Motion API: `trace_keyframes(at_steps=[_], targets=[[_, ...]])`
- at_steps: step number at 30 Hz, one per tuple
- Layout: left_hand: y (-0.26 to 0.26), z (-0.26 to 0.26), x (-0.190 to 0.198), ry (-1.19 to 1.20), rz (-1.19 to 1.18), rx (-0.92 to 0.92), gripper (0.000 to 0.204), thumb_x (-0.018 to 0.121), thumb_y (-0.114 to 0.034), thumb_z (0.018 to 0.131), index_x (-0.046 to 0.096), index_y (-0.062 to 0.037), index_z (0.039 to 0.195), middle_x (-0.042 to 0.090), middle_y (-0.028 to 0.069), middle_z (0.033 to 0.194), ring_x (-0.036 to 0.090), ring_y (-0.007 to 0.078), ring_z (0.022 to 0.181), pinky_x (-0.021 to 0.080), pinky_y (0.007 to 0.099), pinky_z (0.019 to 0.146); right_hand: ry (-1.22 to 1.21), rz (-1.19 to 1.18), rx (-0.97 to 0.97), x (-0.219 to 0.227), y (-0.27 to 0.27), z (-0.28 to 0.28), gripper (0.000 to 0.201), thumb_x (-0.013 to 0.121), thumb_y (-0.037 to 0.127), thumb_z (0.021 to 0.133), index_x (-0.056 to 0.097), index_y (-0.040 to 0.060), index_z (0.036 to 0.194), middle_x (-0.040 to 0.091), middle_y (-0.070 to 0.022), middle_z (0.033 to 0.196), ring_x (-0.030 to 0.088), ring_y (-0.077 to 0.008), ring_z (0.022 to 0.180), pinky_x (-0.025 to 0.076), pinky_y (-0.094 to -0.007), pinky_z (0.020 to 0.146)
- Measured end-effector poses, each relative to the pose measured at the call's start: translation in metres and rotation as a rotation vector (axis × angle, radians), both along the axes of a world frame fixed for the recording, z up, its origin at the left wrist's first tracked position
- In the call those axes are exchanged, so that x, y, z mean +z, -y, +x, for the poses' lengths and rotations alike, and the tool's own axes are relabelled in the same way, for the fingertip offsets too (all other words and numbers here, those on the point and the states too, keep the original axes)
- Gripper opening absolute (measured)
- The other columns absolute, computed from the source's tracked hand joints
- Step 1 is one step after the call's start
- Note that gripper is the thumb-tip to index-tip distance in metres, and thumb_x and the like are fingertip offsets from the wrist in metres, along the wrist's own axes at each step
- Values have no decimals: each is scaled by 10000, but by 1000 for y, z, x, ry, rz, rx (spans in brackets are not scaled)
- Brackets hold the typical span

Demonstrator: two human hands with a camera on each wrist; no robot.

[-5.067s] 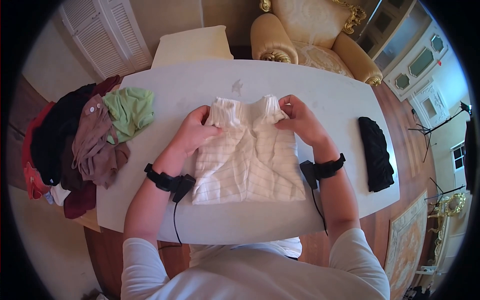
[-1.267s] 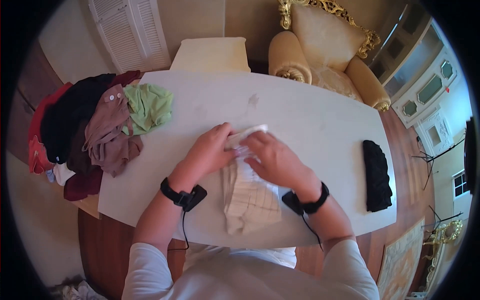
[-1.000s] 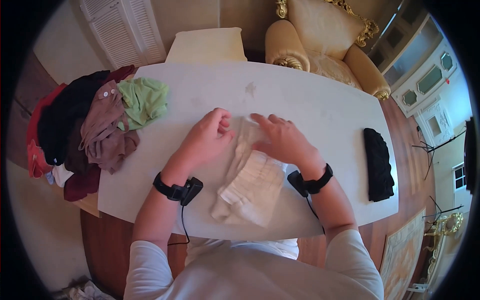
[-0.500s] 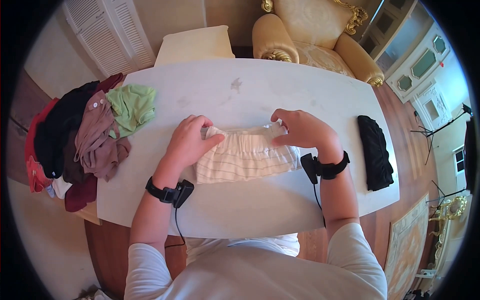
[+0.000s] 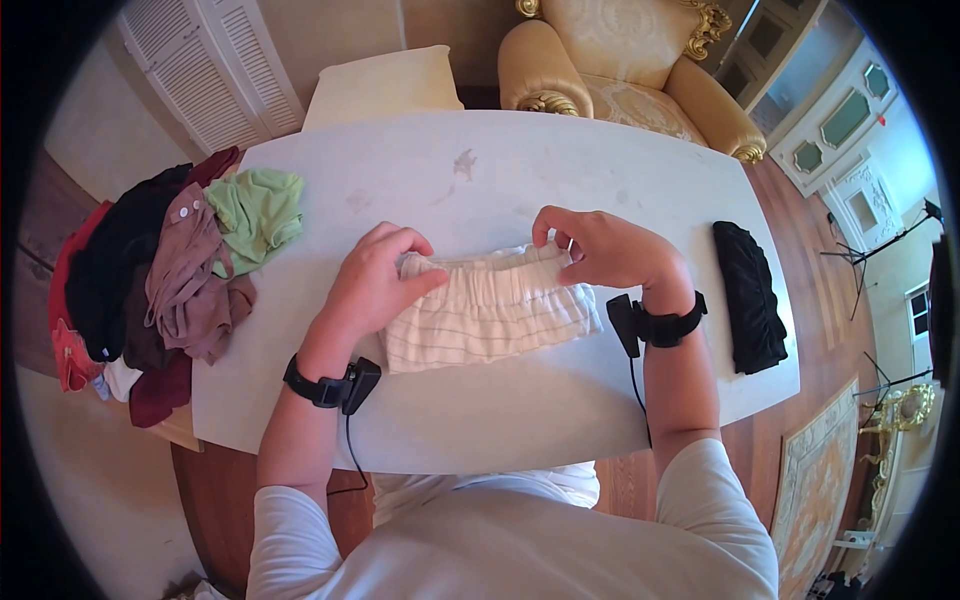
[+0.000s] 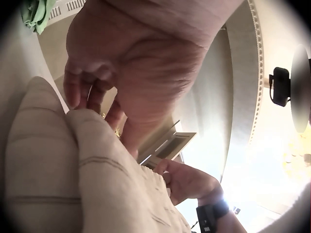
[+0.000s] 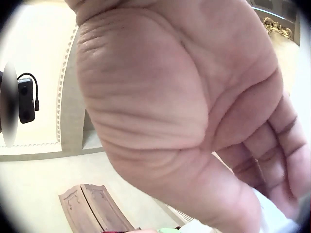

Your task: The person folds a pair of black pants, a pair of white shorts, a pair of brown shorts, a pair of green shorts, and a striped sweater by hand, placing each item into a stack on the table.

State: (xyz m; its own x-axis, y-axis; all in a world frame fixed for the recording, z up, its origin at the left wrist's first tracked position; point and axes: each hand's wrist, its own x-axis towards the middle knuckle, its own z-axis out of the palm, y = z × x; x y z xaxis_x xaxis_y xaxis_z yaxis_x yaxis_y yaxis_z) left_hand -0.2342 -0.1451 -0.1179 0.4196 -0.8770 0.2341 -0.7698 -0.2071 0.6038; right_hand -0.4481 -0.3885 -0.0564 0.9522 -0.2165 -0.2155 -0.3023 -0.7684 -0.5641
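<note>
A pair of white pants (image 5: 490, 325) with thin grey stripes lies folded into a wide, short bundle on the table, its gathered elastic band along the far edge. My left hand (image 5: 372, 280) pinches the far left corner, thumb in front and fingers curled behind. At the far right corner my right hand (image 5: 618, 250) holds the band in the same way. In the left wrist view the striped folds (image 6: 112, 179) rise close under my left fingers. The right wrist view is mostly palm (image 7: 155, 92), with a bit of white cloth (image 7: 272, 213) at the fingertips.
A heap of clothes, with a green garment (image 5: 262, 215) and a brown one (image 5: 185, 285), overhangs the left side of the white table (image 5: 480, 420). A folded black garment (image 5: 748, 300) lies at the right edge. Behind stand a cream-covered stand (image 5: 385, 85) and a gold armchair (image 5: 625, 75).
The pants have been folded shorter and turned so the band faces away. Both hands let go about a second ago, then took the far corners; over the last half second they barely shift.
</note>
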Motion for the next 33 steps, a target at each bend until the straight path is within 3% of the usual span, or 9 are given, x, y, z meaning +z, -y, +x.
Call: trace_keyframes(at_steps=[4, 8, 11, 14, 22, 25, 28, 31, 33], targets=[[-1, -8, 10, -116, 157, -17, 397, 908, -203, 786, 671, -49, 1065, 615, 47, 1041, 586, 181, 797, 521, 323, 752, -35, -36, 29, -5, 5, 1, 326, 804, 110, 802, 623, 67, 1069, 701, -105, 1028, 687, -277, 935, 542, -381, 846], [-1, -6, 6, -104, 142, -18, 359, 896, -168, 794, 652, -48, 1028, 605, 40, 1024, 575, 178, 785, 510, 317, 741, 40, -90, 85, -14, 11, 1, 295, 779, 131, 785, 652, 37, 1034, 711, -113, 1005, 674, -314, 1003, 529, -403, 874], [-1, -7, 6, -134, 135, -16, 319, 873, -129, 813, 626, -45, 995, 603, 37, 1011, 572, 171, 786, 506, 313, 738, 176, -50, 141, -28, 19, 1, 287, 786, 145, 793, 658, 31, 1024, 719, -112, 1038, 669, -311, 1025, 524, -392, 894], [0, -3, 1, -148, 110, -30, 282, 843, -93, 836, 606, -44, 979, 605, 39, 1001, 572, 166, 791, 507, 310, 737, 121, 71, 153, -24, 20, 3, 264, 775, 180, 835, 659, 32, 1021, 726, -119, 1045, 677, -310, 1008, 528, -393, 882], [-5, 5, 1, -110, 61, -12, 252, 806, -63, 861, 573, -38, 953, 626, 46, 1053, 573, 152, 807, 519, 313, 720, 26, 43, 3, -29, 17, 10, 238, 720, 239, 910, 651, 38, 1015, 723, -127, 958, 682, -300, 919, 527, -404, 801], [-4, 2, 8, -153, 156, 18, 250, 792, -48, 856, 560, -36, 948, 631, 64, 1083, 605, 186, 880, 531, 326, 766, 10, 31, -27, -32, 16, 14, 233, 708, 238, 912, 641, 36, 1007, 717, -130, 940, 677, -308, 901, 522, -408, 780], [-4, -8, 8, 66, 92, 13, 228, 768, -27, 845, 580, -33, 975, 637, 94, 1108, 636, 262, 996, 537, 363, 852, 31, -3, -40, -35, 12, 17, 217, 696, 223, 912, 633, 35, 1002, 716, -144, 931, 675, -334, 890, 521, -418, 766], [1, -24, 13, 312, -174, -67, 248, 743, -1, 839, 625, -36, 1054, 642, 125, 1151, 635, 335, 1079, 523, 405, 938, 80, -45, -43, -38, 10, 18, 203, 683, 207, 922, 618, 27, 989, 708, -147, 896, 665, -334, 839, 517, -417, 747], [2, -33, 13, 198, -143, -176, 278, 728, -5, 857, 643, -39, 1119, 641, 142, 1184, 625, 359, 1112, 511, 430, 968, 93, -76, -56, -38, 6, 19, 197, 675, 195, 924, 618, 19, 990, 712, -163, 888, 671, -353, 839, 519, -434, 750]])
